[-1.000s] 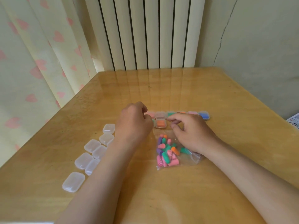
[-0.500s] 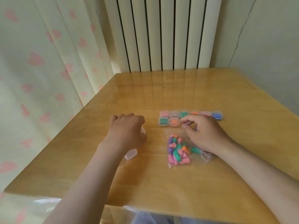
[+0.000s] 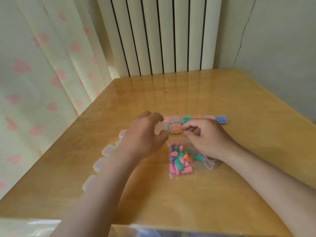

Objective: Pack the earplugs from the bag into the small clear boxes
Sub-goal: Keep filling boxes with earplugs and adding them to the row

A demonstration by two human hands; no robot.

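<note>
Glossy wooden table (image 3: 222,194), left hand (image 3: 143,135) gripping clear box (image 3: 159,128), right hand (image 3: 208,139) curled above crinkly bag (image 3: 207,165), grip unclear.

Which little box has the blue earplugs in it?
The box at the far right end of the back row. It is the only one showing blue; the other filled ones look pink, green, orange or pale.

No text, label, brand or number can be read anywhere — none at all.
</note>
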